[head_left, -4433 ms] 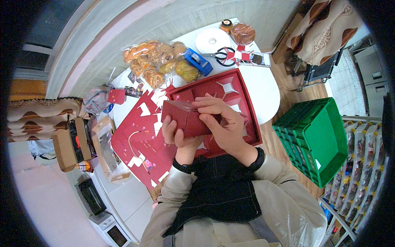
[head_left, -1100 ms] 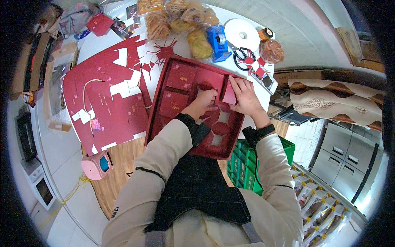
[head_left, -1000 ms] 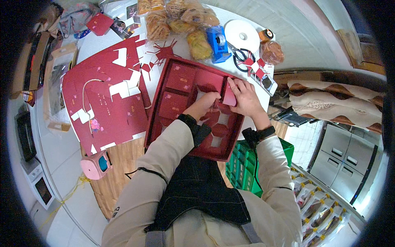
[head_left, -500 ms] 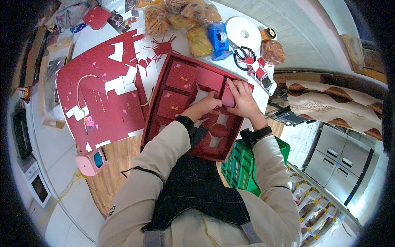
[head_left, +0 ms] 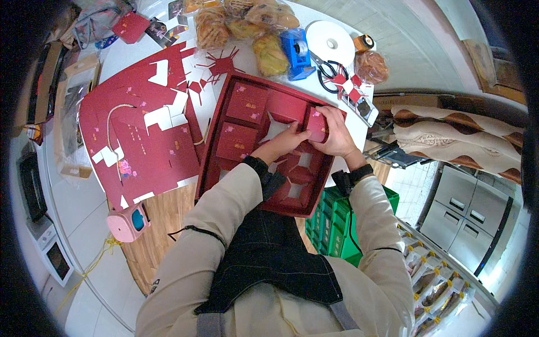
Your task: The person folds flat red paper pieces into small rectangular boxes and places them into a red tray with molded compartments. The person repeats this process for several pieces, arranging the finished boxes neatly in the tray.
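Centrally, the right hand (head_left: 335, 135) curves closely around a small red box (head_left: 318, 124), its fingers laid along the far and outer sides and its thumb at the near edge. The small red box sits at the far right corner of a large red compartmented box (head_left: 213, 137); whether it is fully seated cannot be told. The left hand (head_left: 283, 140) is half-curled above the middle compartments, its thumb reaching to the small box's near left edge; whether it grips anything is unclear. Left of the left hand, two flower-printed red boxes (head_left: 246, 103) occupy compartments one behind the other. Star-shaped openings with pale floors lie beneath and between the hands. Farther left, a flat red sheet (head_left: 163, 143) with a pale cord (head_left: 110, 126) covers part of the white table (head_left: 126, 59). Beyond the hands stand bagged breads (head_left: 270, 56), a blue tape dispenser (head_left: 297, 56) and a white roll (head_left: 331, 32); black-handled scissors (head_left: 324, 82) lie beyond the right hand. Nearer the body, below the right hand, is a green crate (head_left: 334, 223).
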### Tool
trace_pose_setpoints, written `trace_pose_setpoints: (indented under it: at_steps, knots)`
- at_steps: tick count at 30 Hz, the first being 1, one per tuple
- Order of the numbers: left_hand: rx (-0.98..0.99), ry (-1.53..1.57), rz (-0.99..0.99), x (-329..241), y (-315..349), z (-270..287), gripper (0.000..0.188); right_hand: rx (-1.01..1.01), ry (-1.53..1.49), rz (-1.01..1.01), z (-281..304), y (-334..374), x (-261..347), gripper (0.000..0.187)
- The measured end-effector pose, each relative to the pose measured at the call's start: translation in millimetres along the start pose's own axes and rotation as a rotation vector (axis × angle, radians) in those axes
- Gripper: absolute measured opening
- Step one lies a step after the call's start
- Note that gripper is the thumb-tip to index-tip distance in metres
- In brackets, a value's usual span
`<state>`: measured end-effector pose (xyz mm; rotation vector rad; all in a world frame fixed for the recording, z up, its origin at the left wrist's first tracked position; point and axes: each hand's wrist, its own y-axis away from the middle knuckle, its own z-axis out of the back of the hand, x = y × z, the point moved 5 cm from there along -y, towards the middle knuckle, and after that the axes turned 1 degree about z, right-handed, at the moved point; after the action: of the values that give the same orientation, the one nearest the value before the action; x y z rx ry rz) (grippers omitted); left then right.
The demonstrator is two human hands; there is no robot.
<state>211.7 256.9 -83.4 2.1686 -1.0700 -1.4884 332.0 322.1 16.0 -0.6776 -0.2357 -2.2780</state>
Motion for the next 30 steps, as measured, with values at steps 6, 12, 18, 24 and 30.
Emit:
trace_pose_setpoints:
  at_steps: [6, 12, 18, 24, 30]
  knots:
    - [0.025, -0.073, -0.106, 3.2, -12.5, 4.7, 0.069, 0.124, 0.203, -0.033, 0.1, -1.1, 11.0, 0.093]
    - [-0.005, 0.038, 0.079, -3.5, 2.1, -0.9, 0.085, -0.428, 0.062, -0.522, -11.9, 34.8, 22.3, 0.069]
    - [0.023, 0.062, 0.093, -6.0, 10.2, 0.2, 0.081, -0.557, 0.004, -0.837, -16.7, 33.8, 31.4, 0.052]
    - [0.026, -0.053, 0.093, -7.7, 4.5, 3.1, 0.080, -0.633, -0.129, -0.950, -37.1, 54.1, 10.6, 0.040]
    - [0.037, 0.118, 0.129, 17.1, -6.4, 12.7, 0.059, -0.755, -0.198, -0.982, -37.8, 49.7, 19.8, 0.042]
